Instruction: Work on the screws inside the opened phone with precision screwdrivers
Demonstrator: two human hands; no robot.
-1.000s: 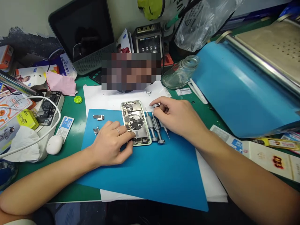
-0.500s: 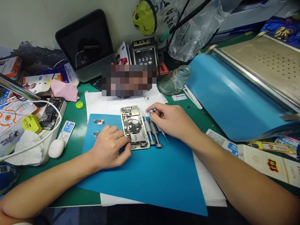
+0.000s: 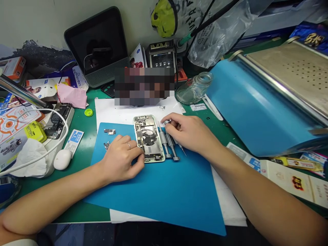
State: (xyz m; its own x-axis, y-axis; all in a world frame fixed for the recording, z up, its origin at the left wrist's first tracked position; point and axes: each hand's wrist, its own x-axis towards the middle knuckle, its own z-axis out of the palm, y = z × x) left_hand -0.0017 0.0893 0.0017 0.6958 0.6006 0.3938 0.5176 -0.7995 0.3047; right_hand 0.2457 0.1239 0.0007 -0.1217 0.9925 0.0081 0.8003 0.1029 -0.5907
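Observation:
An opened smartphone (image 3: 151, 150), its inner parts exposed, lies on the blue mat (image 3: 164, 198). My left hand (image 3: 125, 159) is closed at its lower left edge, thumb and fingers curled against the frame; the fingertips are partly hidden. Right of the phone, two grey screwdrivers (image 3: 164, 139) lie side by side, touching or nearly so. My right hand (image 3: 183, 131) pinches the capped end of another screwdriver (image 3: 181, 147), whose thin tip points down and right from beneath the palm. Small metal parts (image 3: 110, 131) sit left of the phone.
White paper (image 3: 115, 109) lies under the mat. Behind are a glass jar (image 3: 193, 90) and a dark-screened tablet-like device (image 3: 98, 44). A rolled blue sheet (image 3: 238, 109) and a metal plate (image 3: 289, 68) stand right. A white earbud case (image 3: 62, 159), cable and boxes crowd the left.
The camera view has shifted slightly, so things appear a little to the right. Both hands keep about the same places by the phone and screwdrivers.

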